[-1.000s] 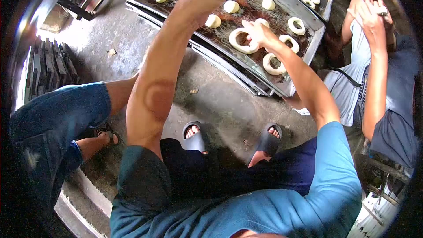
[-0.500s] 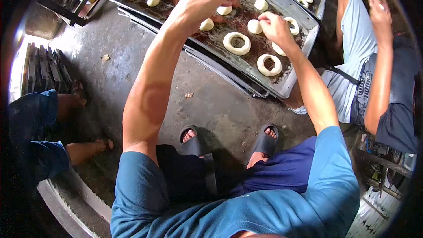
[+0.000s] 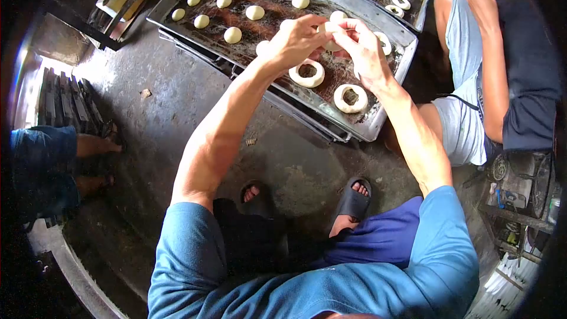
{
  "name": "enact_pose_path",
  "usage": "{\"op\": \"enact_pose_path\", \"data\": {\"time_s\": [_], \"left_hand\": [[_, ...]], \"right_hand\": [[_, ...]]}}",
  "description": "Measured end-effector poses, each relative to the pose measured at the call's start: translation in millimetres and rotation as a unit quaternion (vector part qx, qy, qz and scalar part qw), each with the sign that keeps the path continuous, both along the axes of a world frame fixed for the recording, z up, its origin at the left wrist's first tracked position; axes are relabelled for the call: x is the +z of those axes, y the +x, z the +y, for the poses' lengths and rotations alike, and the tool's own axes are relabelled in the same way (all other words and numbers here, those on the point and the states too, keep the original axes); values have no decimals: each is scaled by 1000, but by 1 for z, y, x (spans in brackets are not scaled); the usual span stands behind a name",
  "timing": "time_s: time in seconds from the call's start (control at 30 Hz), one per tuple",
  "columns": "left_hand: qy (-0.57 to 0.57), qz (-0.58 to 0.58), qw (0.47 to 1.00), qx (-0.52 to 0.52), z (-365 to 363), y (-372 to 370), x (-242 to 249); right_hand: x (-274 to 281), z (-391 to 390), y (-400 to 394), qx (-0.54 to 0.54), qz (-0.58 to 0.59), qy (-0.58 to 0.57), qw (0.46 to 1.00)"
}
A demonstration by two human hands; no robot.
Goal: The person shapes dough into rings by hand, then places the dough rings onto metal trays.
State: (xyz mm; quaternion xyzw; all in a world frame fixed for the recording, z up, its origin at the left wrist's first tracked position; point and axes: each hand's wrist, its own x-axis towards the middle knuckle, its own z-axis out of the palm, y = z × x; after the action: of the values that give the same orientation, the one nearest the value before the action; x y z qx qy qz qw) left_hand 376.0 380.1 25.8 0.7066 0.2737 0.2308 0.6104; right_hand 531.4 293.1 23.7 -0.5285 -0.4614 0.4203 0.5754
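Observation:
My left hand (image 3: 297, 40) and my right hand (image 3: 367, 53) meet over the metal baking tray (image 3: 387, 97), fingers pinched together on a pale dough ball (image 3: 332, 45). The fingers cover part of it. Just below them on the tray lies a dough ring (image 3: 306, 74), with another dough ring (image 3: 350, 98) close to the near right corner. A further ring (image 3: 383, 43) shows partly behind my right hand. Rows of round dough balls (image 3: 254, 12) cover the tray's left and middle.
Beyond stands a second tray (image 3: 420, 15) with dough rings (image 3: 400, 2) and balls. On the right sits another person (image 3: 493, 65), hands raised near that tray. A person's legs (image 3: 94, 144) show at left. More trays (image 3: 304, 119) are stacked underneath.
My left hand has come down and right to meet my right hand. The dough ball my right hand was touching is now between both hands. The other person's hands have moved left and up.

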Motion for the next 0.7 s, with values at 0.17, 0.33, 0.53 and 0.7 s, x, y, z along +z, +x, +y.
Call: {"op": "enact_pose_path", "data": {"time_s": [0.17, 0.33, 0.53, 0.7], "left_hand": [[-6, -132, 985, 108, -12, 19, 20], [-17, -115, 992, 51, -57, 21, 40], [-122, -268, 953, 74, -25, 4, 31], [-142, -113, 979, -95, -52, 7, 41]], "right_hand": [[11, 0, -5, -37, 44, 59, 997], [42, 4, 6, -46, -9, 46, 998], [-10, -1, 13, -30, -246, 108, 963], [56, 4, 20, -97, 217, 67, 969]]}}
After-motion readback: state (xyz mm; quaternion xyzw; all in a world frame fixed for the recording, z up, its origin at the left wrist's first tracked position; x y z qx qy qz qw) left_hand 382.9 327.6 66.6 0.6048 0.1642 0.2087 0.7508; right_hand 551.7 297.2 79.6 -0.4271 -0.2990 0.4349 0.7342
